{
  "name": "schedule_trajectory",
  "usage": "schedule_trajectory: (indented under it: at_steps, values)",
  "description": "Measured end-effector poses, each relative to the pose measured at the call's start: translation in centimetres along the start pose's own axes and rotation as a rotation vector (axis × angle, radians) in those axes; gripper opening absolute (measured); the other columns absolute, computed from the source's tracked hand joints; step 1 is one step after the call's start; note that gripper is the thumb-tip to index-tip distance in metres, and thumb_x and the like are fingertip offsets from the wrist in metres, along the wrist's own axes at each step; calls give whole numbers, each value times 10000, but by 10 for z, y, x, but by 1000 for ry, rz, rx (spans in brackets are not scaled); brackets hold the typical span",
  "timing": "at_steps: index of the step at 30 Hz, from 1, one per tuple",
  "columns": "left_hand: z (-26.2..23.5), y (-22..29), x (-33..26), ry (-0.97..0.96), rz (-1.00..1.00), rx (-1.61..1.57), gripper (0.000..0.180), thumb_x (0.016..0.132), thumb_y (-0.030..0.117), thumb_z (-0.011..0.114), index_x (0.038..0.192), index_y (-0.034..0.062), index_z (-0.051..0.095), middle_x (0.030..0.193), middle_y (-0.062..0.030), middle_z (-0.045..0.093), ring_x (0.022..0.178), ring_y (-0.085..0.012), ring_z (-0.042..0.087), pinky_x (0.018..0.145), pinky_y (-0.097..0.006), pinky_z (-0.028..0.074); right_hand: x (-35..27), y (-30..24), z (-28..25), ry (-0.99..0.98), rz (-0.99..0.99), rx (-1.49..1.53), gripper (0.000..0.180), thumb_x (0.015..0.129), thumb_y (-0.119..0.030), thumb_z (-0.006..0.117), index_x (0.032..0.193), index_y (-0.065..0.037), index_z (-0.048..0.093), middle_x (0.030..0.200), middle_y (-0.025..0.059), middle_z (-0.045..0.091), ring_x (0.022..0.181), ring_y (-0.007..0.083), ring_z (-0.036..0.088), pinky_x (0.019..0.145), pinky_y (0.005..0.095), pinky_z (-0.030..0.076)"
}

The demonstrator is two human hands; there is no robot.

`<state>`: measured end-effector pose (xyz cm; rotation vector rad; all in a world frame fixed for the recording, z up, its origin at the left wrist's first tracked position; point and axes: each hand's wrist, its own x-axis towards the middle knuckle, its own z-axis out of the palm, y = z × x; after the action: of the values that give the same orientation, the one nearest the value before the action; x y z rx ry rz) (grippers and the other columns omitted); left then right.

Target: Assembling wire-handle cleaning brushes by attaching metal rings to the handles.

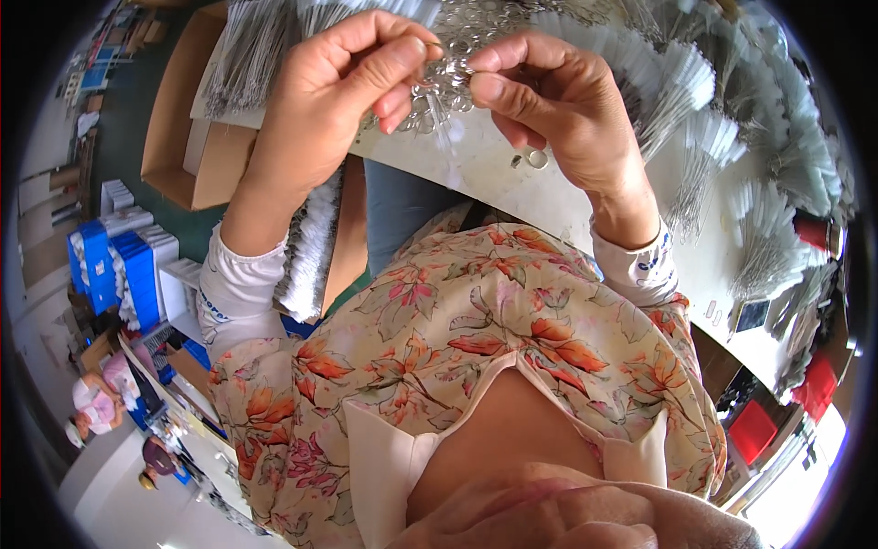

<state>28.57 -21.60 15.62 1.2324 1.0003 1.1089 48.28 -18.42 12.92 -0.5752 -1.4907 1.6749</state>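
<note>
Above the white table, my left hand pinches something small and thin between thumb and forefinger; I cannot make out its kind. A narrow clear strip hangs just below those fingers. Opposite it, my right hand is closed, thumb against forefinger, on a tiny piece too small to name. A gap separates the two hands. Behind them lies a heap of silvery metal rings. One loose ring rests on the table beneath my right hand, beside a small dark metal piece.
Bundles of thin wires with pale tips crowd the table's right side, and another wire bundle lies at the left. An open cardboard box stands left of the table. Blue bins and two people are farther off.
</note>
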Motion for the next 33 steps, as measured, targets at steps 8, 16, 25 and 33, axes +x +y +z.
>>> schedule_trajectory:
  at_steps: [8,16,25,33]
  values:
    - [-28,7,-35,-28,63,110,175,921,121,492,1056,19,537,672,-9,531,504,-26,430,449,-176,368,12,6,31,-111,90,75,173,810,-154,677,904,-11,649,673,-7,587,544,42,499,482,175,391]
    - [-44,-4,-64,166,430,673,177,927,124,482,981,-9,586,908,-97,622,804,-114,583,681,-196,445,23,23,59,-225,161,134,94,823,-66,645,895,-5,637,711,17,607,559,57,525,492,183,414]
    - [-40,-31,-65,385,507,-398,180,929,133,459,949,3,583,905,-84,614,777,-155,584,771,-334,484,38,74,96,-73,-167,67,172,760,-42,702,908,-5,623,848,68,638,754,119,611,671,226,494]
    - [-47,-36,-79,542,500,324,167,912,156,516,940,18,606,826,-56,622,690,-148,590,623,-301,486,40,60,118,11,-374,-242,125,756,14,683,865,1,625,766,8,569,653,76,484,637,200,406]
